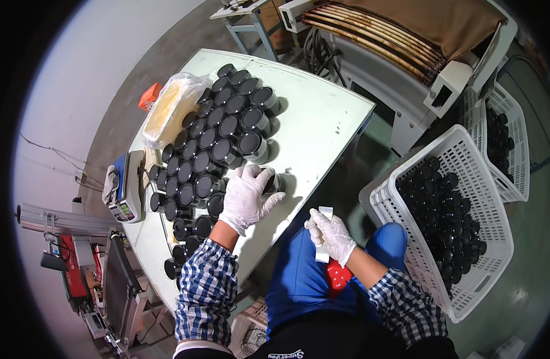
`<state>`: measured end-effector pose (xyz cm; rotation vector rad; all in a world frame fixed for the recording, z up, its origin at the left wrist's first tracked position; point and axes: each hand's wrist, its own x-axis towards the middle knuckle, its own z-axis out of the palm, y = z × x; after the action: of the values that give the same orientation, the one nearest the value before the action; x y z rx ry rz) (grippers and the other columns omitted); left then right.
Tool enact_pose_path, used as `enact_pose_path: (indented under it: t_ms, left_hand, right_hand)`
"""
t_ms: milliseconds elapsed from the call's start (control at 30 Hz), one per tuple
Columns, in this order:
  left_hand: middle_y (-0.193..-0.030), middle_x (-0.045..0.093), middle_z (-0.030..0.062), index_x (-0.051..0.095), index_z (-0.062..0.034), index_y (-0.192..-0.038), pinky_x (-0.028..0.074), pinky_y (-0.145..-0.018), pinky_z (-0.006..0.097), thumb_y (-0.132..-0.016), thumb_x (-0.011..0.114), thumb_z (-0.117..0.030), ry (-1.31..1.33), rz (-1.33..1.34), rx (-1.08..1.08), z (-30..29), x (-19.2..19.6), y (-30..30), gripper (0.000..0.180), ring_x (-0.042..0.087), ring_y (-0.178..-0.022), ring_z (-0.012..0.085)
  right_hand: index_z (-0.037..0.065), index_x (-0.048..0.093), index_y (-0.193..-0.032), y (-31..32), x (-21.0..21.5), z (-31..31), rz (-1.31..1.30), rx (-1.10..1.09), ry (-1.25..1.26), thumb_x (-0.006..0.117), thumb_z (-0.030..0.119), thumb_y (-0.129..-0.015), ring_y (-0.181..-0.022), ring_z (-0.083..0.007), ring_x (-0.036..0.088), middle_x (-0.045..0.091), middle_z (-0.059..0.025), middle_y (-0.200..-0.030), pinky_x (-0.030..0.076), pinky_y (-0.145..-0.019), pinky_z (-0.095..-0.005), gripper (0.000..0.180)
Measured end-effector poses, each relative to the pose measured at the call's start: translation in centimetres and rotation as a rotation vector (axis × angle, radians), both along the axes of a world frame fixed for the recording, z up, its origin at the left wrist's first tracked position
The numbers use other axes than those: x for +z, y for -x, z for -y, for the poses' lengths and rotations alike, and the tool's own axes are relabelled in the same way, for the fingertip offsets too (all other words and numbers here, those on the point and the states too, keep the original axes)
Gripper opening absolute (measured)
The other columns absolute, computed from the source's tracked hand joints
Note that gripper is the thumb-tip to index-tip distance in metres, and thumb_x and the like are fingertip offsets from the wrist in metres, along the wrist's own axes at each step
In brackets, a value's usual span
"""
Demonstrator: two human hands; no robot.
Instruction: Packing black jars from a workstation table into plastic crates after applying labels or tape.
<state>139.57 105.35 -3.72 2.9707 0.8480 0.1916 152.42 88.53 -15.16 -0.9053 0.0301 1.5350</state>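
Observation:
My left hand (244, 200), in a white glove, reaches over the table with its fingers and thumb around a black-lidded jar (273, 183), which the hand partly hides. To the left and beyond it stand several rows of clear jars with black lids (229, 125), packed closely together. Above my lap, my gloved right hand (333, 237) is closed on a flat white strip (323, 253), whose ends stick out past the fingers. What the strip is made of cannot be told.
The pale table (314, 119) carries a plastic-lined tub (167, 113) of yellowish contents and a scale (128, 188) at its left edge. An orange box (150, 97) lies by the tub. At right stand white crates (496, 239) holding black-lidded jars. A roller machine (376, 36) stands beyond the table.

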Motion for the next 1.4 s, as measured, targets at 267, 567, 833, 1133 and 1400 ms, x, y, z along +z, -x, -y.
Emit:
enact_pose_path:
  t_ms: [267,567,833,1133,1400]
  left_hand:
    - [-0.136,0.044,0.0224,0.044,-0.0035,-0.137,0.031,-0.106,0.052,-0.085,0.061,-0.055,-0.136,0.246,0.008,0.8,-3.3,0.5,0.076,0.039,-0.127,0.0414]
    - [-0.147,0.035,0.0237,0.037,-0.0072,-0.145,0.03,-0.108,0.052,-0.088,0.062,-0.043,-0.12,0.125,0.053,1.0,-4.4,0.5,0.072,0.034,-0.134,0.0434]
    - [-0.126,0.053,0.0176,0.044,-0.0121,-0.14,0.04,-0.097,0.047,-0.077,0.072,-0.028,-0.06,-0.014,0.249,-0.3,-2.0,0.5,0.072,0.049,-0.111,0.0357]
    - [-0.098,0.062,0.0122,0.062,-0.0046,-0.1,0.046,-0.086,0.038,-0.081,0.076,-0.025,0.538,0.451,0.176,8.6,0.0,-1.4,0.032,0.058,-0.096,0.0287]
    - [-0.083,0.064,0.0,0.069,-0.0008,-0.093,0.046,-0.067,0.024,-0.093,0.065,-0.015,1.103,0.508,0.273,11.6,-3.4,-4.7,0.014,0.055,-0.074,0.007]
  right_hand:
    - [0.003,0.062,-0.079,-0.3,0.0,0.3,0.023,0.02,0.005,0.064,0.032,-0.094,-0.043,-0.0074,0.047,0.056,-0.0011,-0.06,0.036,-0.036,-0.0213,0.033]
    - [0.008,0.06,-0.084,-0.9,1.3,0.4,-0.028,-0.074,0.035,0.067,0.03,-0.092,-0.046,-0.0067,0.051,0.063,-0.0043,-0.072,0.039,-0.038,-0.0205,0.024]
    - [0.011,0.059,-0.084,-2.5,2.1,0.7,-0.146,-0.09,-0.079,0.064,0.034,-0.094,-0.05,-0.0071,0.051,0.062,-0.0063,-0.084,0.04,-0.041,-0.0207,0.026]
    - [0.001,0.064,-0.102,-3.4,4.8,0.5,0.083,-0.168,-0.122,0.058,0.029,-0.094,-0.082,-0.0169,0.063,0.067,-0.0106,-0.092,0.051,-0.065,-0.0271,0.029]
    - [0.0,0.063,-0.102,-3.1,4.4,1.3,0.147,-0.293,-0.18,0.062,0.014,-0.095,-0.092,-0.0173,0.064,0.067,-0.0098,-0.097,0.052,-0.084,-0.0298,0.016]
